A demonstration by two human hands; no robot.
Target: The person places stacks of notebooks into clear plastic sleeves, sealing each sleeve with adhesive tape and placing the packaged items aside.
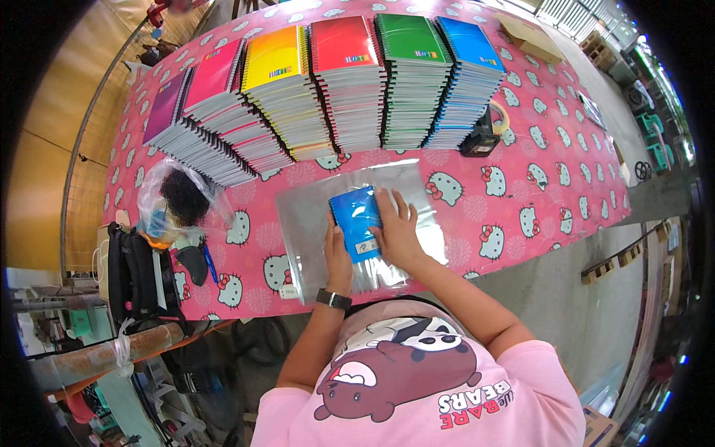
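A small blue notebook [353, 212] lies before me on a sheet of clear plastic [302, 216]; a pale label sits near its lower edge. My left hand [338, 255] rests along the notebook's left edge, fingers stretched out. Against the right edge lies my right hand [401, 232], its fingers extended and a little spread, thumb close to the label. Both hands touch the notebook without fingers wrapped round it. Whether it is one notebook or a short stack, I cannot tell. Beyond the plastic stand tall stacks of spiral notebooks, among them a green stack [414, 39] and a red stack [345, 45].
Right of the blue stack [472, 46] stand a black tape dispenser [481, 138] and a tape roll [499, 117]. A bag in clear plastic [182, 197], a black backpack [134, 272] and a blue pen [211, 261] lie left. A cardboard box [530, 37] is far right.
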